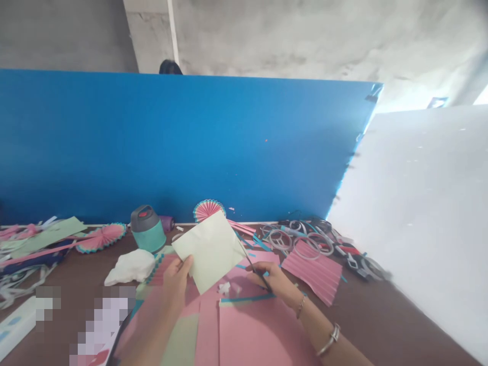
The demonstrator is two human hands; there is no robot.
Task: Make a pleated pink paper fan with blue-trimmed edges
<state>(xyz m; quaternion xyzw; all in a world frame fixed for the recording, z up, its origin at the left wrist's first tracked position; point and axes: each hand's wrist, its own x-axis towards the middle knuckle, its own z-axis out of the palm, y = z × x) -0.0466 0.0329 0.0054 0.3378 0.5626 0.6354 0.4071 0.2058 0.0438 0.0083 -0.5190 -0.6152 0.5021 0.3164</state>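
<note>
Pale-green paper sheet (pixel 209 249): likely light, floppy, easily creased; left hand (pixel 173 287) pinches lower corner, right hand (pixel 276 282) closed round scissors (pixel 252 265) at sheet's edge.

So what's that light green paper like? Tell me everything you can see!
The paper is a thin, plain, pale green sheet, roughly square, and it looks smooth and unfolded. It is held up tilted, one corner pointing upward, above the pink sheets on the brown table. The left hand pinches its lower left edge, thumb on the front. Dark scissors, held in the right hand, meet its right edge.
</note>
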